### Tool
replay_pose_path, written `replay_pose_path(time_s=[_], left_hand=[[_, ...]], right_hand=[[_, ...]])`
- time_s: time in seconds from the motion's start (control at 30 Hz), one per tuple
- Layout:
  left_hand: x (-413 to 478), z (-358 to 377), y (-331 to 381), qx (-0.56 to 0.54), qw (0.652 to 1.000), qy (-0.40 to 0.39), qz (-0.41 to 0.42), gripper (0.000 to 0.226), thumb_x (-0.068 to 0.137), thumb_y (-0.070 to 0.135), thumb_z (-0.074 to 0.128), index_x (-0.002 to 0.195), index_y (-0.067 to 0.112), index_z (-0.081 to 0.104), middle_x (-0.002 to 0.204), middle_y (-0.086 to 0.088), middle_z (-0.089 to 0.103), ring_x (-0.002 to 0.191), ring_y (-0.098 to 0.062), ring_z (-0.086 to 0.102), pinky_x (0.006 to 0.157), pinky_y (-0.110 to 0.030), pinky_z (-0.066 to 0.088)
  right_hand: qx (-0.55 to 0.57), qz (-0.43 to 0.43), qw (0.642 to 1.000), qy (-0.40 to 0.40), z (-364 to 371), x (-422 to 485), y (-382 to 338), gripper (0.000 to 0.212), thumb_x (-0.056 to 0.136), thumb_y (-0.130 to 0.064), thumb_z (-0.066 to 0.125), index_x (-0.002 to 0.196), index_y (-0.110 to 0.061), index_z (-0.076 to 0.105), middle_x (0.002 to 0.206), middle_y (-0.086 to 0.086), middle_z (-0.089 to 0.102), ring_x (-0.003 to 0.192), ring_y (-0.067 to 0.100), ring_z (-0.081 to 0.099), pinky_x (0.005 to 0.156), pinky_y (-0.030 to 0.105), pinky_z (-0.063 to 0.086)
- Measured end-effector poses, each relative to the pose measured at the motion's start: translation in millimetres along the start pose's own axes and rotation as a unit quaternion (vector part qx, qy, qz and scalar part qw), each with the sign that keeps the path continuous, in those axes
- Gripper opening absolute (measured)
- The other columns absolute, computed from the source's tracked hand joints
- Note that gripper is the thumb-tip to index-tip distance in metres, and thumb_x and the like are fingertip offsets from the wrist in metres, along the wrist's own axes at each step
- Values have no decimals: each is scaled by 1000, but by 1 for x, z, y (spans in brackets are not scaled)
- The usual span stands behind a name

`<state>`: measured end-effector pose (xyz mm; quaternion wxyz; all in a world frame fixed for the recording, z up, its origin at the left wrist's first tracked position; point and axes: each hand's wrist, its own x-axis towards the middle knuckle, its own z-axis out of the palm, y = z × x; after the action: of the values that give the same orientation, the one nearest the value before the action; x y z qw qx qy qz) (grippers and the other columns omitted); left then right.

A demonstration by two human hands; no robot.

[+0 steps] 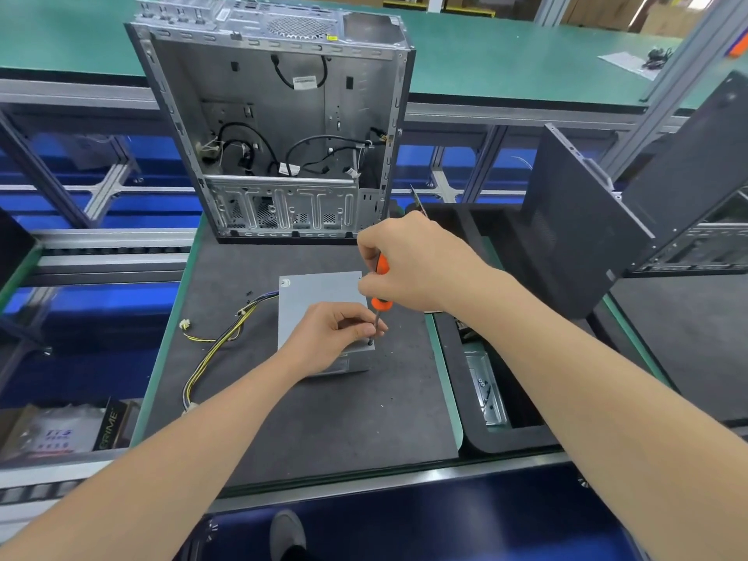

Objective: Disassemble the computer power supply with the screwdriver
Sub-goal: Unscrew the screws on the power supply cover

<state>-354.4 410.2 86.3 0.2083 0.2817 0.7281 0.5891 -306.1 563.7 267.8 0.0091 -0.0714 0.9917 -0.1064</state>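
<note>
A grey metal power supply [315, 291] lies flat on the dark mat [324, 415], with a bundle of yellow and black cables [210, 354] trailing off its left side. My right hand [409, 263] grips the orange handle of a screwdriver [381, 303], held upright with its tip on a screw at the box's near right corner. My left hand [332, 338] rests on the box top and pinches the screwdriver's shaft just above the tip.
An opened computer case [283, 127] stands upright at the mat's far edge. A dark tray [485, 382] with metal parts sits right of the mat, and black case panels [587, 220] lean further right. Small loose screws lie on the mat.
</note>
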Motion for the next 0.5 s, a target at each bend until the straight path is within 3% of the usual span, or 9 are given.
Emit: replay_pose_path(time_s=[0.1,0.23,0.3,0.5], left_hand=[[-2,0,0,10,1000,-11,1,41,96,0,66,91,38,79,101,7,79,99,-11,75,89,-19,56],[0,6,-1,58,998,9,19,51,92,-7,65,80,42,73,94,10,77,91,-13,74,86,-16,55],[-1,7,-1,72,997,13,23,51,92,-7,65,80,42,72,93,11,77,90,-11,73,86,-14,54],[-6,2,6,67,998,-7,7,32,90,-2,69,85,29,75,94,10,77,92,-6,72,84,-10,51]], right_hand=[[-1,11,1000,-17,0,1,-2,17,83,-31,66,78,-21,53,79,0,61,77,27,64,61,35,54],[-96,96,989,64,5,2,-4,46,98,-49,56,71,-17,36,70,1,43,55,20,42,48,29,30],[-120,124,983,57,7,4,-8,51,100,-47,55,68,-18,28,68,2,40,53,21,38,47,28,25],[-91,-2,995,-36,-2,15,-4,35,90,-26,66,69,-14,40,66,3,47,60,27,48,49,27,31]])
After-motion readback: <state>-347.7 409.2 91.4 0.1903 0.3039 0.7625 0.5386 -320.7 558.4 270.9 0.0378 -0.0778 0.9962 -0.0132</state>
